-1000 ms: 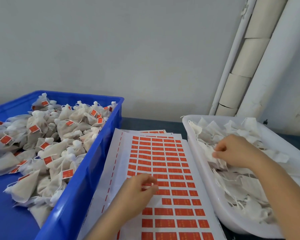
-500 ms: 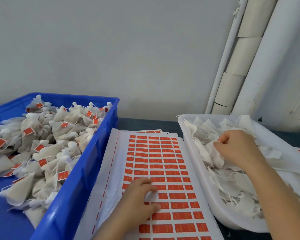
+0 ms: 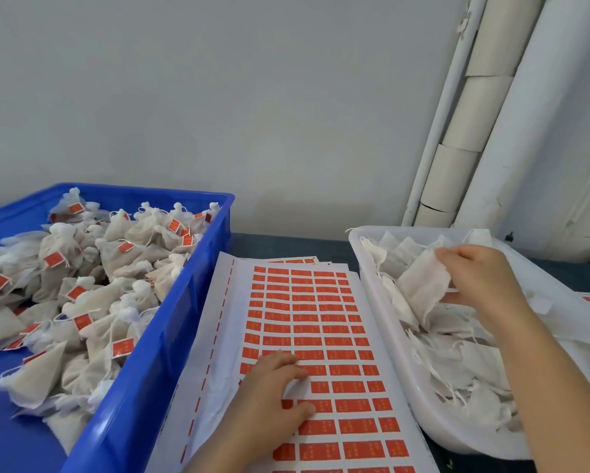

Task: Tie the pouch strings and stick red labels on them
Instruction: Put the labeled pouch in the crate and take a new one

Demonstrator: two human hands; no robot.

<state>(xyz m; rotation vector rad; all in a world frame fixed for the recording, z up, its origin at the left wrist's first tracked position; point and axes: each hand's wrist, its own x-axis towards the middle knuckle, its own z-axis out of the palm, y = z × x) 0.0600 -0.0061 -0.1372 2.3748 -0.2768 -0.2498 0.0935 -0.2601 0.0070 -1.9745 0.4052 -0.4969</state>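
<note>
The right hand pinches 1 white pouch by its right edge, thumb below and fingers on top. It holds the pouch just above the heap of untied pouches in the white tub. The left hand lies flat on the label sheet, fingers loosely spread over the red labels and pinching nothing.

The pouch looks light, soft and limp, a thin cloth that sags from the grip. Its strings are probably at the edge hidden under the fingers, though the view does not settle that. It is best taken near the mouth, where the strings can be drawn tight. Finished pouches, already labelled, fill the blue crate at the left.
</note>
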